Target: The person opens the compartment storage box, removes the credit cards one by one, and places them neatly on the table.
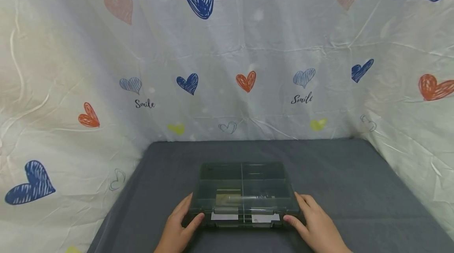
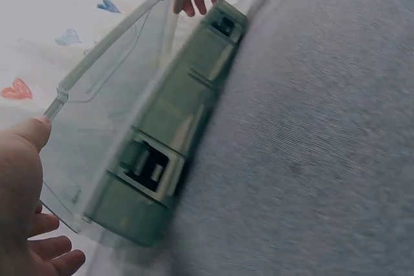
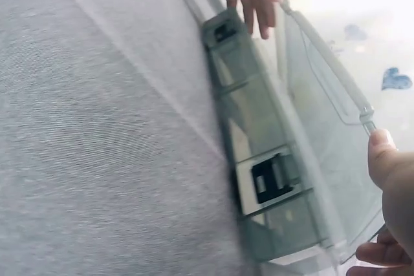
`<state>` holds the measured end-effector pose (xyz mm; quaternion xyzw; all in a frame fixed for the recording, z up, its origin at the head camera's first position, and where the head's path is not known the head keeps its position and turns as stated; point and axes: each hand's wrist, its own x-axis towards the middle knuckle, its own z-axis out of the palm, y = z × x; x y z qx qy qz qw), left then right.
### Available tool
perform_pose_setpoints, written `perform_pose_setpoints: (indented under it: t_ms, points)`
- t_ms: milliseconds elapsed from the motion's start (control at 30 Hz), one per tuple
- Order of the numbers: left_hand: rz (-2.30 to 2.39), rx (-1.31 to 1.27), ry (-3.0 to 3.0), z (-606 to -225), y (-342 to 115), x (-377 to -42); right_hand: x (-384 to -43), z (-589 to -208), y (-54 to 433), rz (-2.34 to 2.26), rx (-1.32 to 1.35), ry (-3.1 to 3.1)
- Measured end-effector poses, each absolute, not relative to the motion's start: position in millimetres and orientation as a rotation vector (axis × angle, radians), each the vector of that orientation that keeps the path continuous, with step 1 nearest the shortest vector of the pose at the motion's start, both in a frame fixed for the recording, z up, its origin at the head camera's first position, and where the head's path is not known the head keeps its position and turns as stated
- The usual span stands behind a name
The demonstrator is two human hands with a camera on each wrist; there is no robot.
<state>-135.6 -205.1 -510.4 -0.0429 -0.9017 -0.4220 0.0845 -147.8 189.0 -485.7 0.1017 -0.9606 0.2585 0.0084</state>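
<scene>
A dark translucent plastic organizer box (image 2: pixel 123 214) stands on the grey cloth, its hinged lid (image 1: pixel 216 172) tilted up from the base in both wrist views. My left hand (image 1: pixel 179 223) grips the lid's left front corner, thumb at the front edge and fingers along the side. At the opposite corner my right hand (image 1: pixel 315 221) holds the lid the same way. Through the plastic show a brownish flat rectangular piece (image 1: pixel 222 199) and a slim clear tube with markings (image 1: pixel 253 198). Two dark latches (image 3: pixel 272 178) are set in the box's front wall.
Grey cloth (image 1: pixel 170 166) covers the table under and around the box. A white curtain (image 1: pixel 213 48) printed with hearts and the word "Smile" hangs behind the table and along both sides. White label-like patches (image 1: pixel 265 218) show at the box's front.
</scene>
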Motion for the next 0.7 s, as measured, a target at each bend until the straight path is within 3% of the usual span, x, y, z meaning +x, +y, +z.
perform_pose_setpoints:
  t_ms: [700]
  points:
    - [-1.185, -0.401, -2.339, -475, -206, -168, -176, -453, 189, 0.928, 0.444, -2.679]
